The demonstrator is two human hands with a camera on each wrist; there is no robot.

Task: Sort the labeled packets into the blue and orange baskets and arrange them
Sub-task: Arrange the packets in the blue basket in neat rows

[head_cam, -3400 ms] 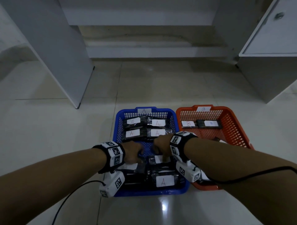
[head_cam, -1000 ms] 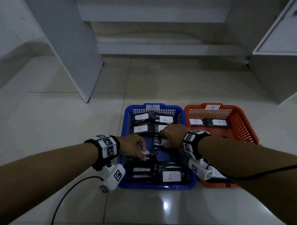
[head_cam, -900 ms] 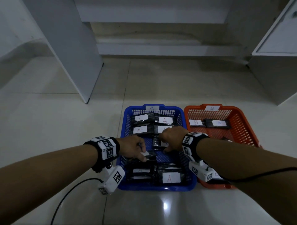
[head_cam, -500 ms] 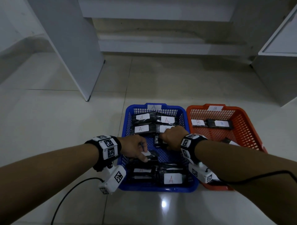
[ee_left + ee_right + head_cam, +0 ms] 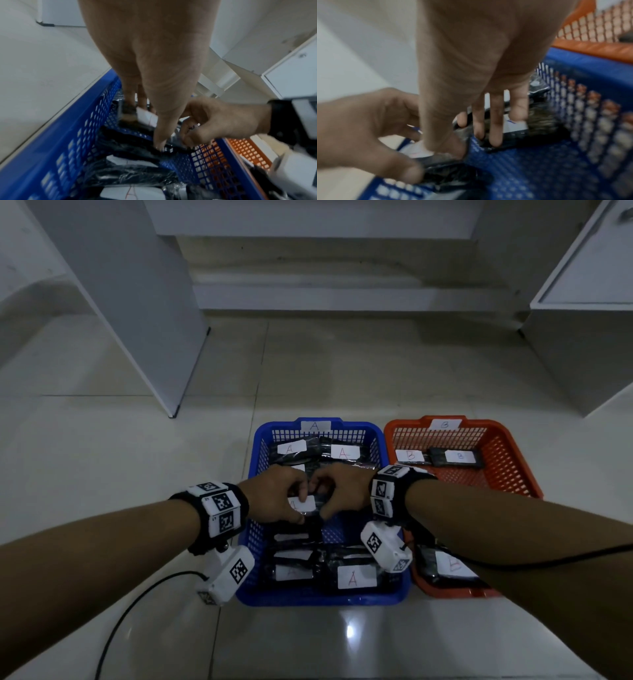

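Observation:
The blue basket [image 5: 322,599], tagged A, holds several black packets with white A labels, one [image 5: 356,577] at its near end. The orange basket [image 5: 513,446], tagged B, stands to its right with B packets [image 5: 459,456] inside. Both hands meet over the middle of the blue basket. My left hand [image 5: 299,506] pinches an A packet [image 5: 147,119] between thumb and fingers. My right hand [image 5: 323,499] touches it from the right. Its thumb and fingers [image 5: 494,135] pinch the neighbouring packet [image 5: 513,125] on the basket floor.
Both baskets sit on a glossy tiled floor. A white panel [image 5: 137,302] stands at the left, a white cabinet [image 5: 582,337] at the right and a low step [image 5: 342,292] behind. A black cable [image 5: 137,594] trails from my left wrist.
My left hand has carried its A packet away from me and to the right, up against the right hand, which has stayed near the basket's middle.

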